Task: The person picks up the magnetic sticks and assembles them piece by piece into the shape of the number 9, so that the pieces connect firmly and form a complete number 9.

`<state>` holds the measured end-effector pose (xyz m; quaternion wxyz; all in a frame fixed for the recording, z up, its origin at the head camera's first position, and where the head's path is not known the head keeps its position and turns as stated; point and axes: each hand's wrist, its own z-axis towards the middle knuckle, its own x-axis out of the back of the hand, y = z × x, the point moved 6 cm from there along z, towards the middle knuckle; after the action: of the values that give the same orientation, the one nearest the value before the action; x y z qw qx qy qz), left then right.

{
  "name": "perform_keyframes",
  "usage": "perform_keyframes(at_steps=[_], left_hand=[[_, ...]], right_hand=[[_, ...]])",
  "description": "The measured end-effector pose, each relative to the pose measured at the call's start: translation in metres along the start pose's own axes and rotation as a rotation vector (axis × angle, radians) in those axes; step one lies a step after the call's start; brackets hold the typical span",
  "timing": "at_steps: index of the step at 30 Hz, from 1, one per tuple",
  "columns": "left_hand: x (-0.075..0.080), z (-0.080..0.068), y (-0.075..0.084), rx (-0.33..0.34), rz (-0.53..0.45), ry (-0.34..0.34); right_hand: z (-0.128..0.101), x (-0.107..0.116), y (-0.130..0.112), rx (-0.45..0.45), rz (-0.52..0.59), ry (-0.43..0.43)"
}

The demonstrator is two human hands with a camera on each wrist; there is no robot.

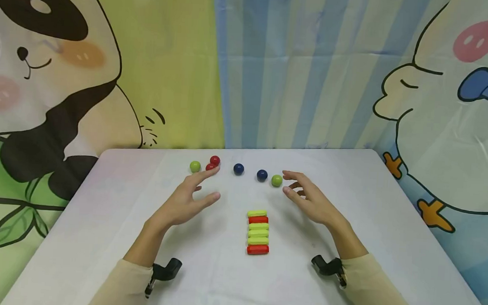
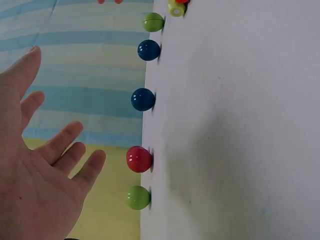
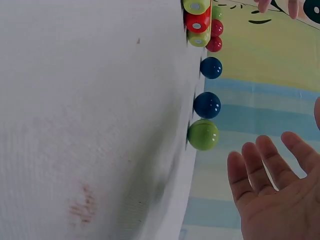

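My left hand (image 1: 183,202) is held over the table with thumb and fingers spread and nothing in its grasp. In the head view its fingertips overlap the lower of two red balls (image 1: 215,160); a green ball (image 1: 195,167) lies just left of them. Over on the other side, my right hand (image 1: 311,201) has its fingers loosely bent, holding nothing, nearest to another green ball (image 1: 276,180). Two dark blue balls (image 1: 238,169) sit between the hands. Below them, several short yellow-green sticks (image 1: 257,233) and two red sticks (image 1: 257,250) lie side by side in a column.
A white cloth covers the table (image 1: 286,285). Behind it hangs a printed curtain (image 1: 274,70) that meets the back edge, close behind the balls. Black camera mounts (image 1: 165,271) stick out from both wrists over the tabletop.
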<state>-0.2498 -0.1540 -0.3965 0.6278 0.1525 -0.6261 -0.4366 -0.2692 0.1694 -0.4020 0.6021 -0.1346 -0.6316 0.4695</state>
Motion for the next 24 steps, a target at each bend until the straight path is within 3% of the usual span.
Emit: perform_keyframes(at_steps=[13,24], left_hand=[[-0.014,-0.003,-0.008,0.041,-0.035,-0.032],[-0.026,0.004,-0.015,0.017,-0.077,-0.094]], right_hand=[[0.003,-0.006,0.008,0.015,0.036,0.047],[0.01,-0.023,0.012,0.0,0.107,-0.011]])
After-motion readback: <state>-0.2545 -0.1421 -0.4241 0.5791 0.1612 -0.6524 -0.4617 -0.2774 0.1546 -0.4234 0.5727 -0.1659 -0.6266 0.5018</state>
